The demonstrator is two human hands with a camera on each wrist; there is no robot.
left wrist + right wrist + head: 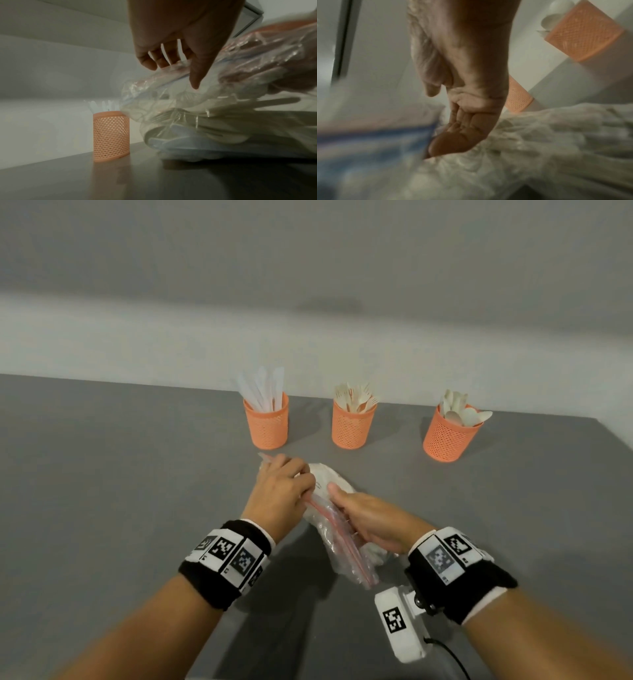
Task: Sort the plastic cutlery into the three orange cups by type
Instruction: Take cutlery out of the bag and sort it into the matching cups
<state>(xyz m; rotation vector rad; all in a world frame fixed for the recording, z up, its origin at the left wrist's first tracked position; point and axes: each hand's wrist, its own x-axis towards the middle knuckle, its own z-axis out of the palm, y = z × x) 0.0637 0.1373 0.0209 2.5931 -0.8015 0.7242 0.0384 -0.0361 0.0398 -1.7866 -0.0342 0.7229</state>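
Note:
A clear zip bag point(346, 546) full of white plastic cutlery lies on the grey table point(120, 491), between my hands. My left hand point(291, 487) pinches the bag's red zip edge at its far end, fingers curled over it. My right hand point(356, 515) grips the opposite side of the opening, thumb on top. In the left wrist view my left hand point(171, 59) curls on the bag point(214, 121). The blurred right wrist view shows my right hand point(462, 128) against the bag point(547, 148). Three orange mesh cups stand behind: knives point(266, 424), forks point(351, 424), spoons point(447, 438).
The cups stand in a row near the table's back edge, against a pale wall point(308, 344). The knife cup point(111, 135) is just beyond the bag's far end. Bare grey table surface stretches to the left and right of my hands.

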